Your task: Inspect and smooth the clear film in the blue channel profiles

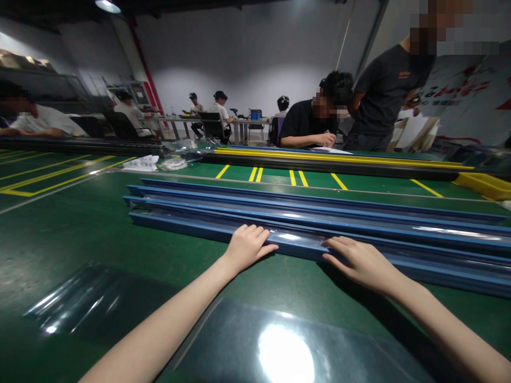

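Observation:
Several long blue metal rails point(319, 213) lie side by side on the green floor, running from left to far right. My left hand point(247, 246) rests on the nearest rail, fingers bent over its top edge. My right hand point(357, 260) lies flat on the same rail a little further right, fingers stretched out toward the left. A clear plastic film point(297, 239) covers the rail between the two hands.
Sheets of clear film point(279, 346) lie on the floor near me. A long black and yellow rail point(339, 159) lies behind the blue ones. Several people sit or stand at tables at the back; crumpled plastic point(139, 163) lies at the left.

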Motion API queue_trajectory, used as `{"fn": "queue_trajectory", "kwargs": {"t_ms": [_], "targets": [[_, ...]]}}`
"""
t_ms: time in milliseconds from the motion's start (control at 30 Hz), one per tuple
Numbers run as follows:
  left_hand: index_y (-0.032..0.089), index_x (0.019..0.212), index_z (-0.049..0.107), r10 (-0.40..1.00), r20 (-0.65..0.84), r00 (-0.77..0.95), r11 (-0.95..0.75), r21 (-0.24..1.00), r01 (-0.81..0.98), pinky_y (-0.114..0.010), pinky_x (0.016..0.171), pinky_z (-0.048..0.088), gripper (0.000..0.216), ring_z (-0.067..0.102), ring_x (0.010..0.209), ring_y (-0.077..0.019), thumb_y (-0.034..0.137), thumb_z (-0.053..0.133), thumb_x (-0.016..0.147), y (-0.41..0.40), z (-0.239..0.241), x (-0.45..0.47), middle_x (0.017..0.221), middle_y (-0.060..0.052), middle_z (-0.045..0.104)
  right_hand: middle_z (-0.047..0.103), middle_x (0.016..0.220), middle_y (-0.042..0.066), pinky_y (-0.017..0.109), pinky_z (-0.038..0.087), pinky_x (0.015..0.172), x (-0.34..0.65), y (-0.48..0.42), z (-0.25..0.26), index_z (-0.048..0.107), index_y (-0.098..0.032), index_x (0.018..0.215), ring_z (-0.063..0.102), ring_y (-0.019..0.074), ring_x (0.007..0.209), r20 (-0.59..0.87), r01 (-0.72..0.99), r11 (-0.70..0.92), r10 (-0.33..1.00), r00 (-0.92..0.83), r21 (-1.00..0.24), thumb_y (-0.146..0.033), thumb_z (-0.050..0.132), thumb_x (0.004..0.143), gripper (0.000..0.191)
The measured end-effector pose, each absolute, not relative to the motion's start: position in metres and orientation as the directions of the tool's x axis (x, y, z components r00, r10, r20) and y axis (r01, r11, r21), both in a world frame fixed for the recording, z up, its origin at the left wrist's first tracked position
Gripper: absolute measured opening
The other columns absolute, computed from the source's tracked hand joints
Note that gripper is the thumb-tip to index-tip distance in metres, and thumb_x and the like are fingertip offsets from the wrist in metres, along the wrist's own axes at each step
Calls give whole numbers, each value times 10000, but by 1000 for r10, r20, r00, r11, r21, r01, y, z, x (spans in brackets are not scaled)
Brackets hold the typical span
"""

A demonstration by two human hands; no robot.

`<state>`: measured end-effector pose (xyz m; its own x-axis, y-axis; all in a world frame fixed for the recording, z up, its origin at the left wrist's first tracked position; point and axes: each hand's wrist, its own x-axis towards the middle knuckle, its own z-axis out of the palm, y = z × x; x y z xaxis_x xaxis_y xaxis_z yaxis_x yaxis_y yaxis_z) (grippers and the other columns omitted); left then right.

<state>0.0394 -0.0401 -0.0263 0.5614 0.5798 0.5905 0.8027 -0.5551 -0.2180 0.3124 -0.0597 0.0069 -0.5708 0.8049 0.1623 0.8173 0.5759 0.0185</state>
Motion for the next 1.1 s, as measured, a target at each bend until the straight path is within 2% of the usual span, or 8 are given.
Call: {"fn": "queue_trajectory", "kwargs": {"t_ms": [200, 367, 600, 867, 1100], "targets": [[164, 723, 520, 595, 581, 555, -552, -206, 808, -269, 587, 290, 394, 505, 649, -145, 506, 355, 831, -41, -26, 39, 675, -22, 574, 565, 835, 44, 234, 380, 591, 274, -55, 14, 520, -190, 849, 532, 148, 745, 237, 814, 578, 785, -572, 50, -390, 383, 830, 243], [163, 731, 518, 607, 570, 554, -558, -192, 808, -271, 592, 298, 396, 511, 660, -150, 510, 354, 829, -41, -25, 40, 689, -25, 578, 552, 751, 22, 218, 303, 525, 260, -57, 19, 488, -190, 740, 503, 129, 684, 246, 828, 557, 795, -554, 63, -332, 413, 825, 182], [162, 781, 529, 588, 590, 554, -584, -164, 795, -273, 600, 319, 368, 520, 674, -154, 488, 366, 833, -40, -24, 39, 710, -22, 586, 562, 765, 38, 241, 258, 509, 257, -62, 16, 494, -176, 739, 506, 152, 722, 266, 855, 485, 813, -518, 185, -271, 415, 820, 148], [144, 918, 523, 526, 610, 593, -640, -175, 748, -279, 638, 343, 339, 516, 732, -165, 443, 385, 839, -42, -22, 38, 826, -47, 591, 558, 749, 41, 234, 260, 501, 268, -66, 16, 493, -174, 729, 507, 144, 697, 266, 872, 460, 830, -490, 168, -274, 389, 822, 171], [145, 910, 533, 530, 594, 605, -633, -197, 748, -298, 674, 350, 331, 519, 757, -172, 436, 392, 837, -44, -21, 39, 837, -56, 592, 532, 718, 42, 232, 264, 487, 309, -73, 7, 483, -180, 719, 493, 134, 623, 323, 882, 429, 821, -470, 194, -317, 347, 823, 219]]}}
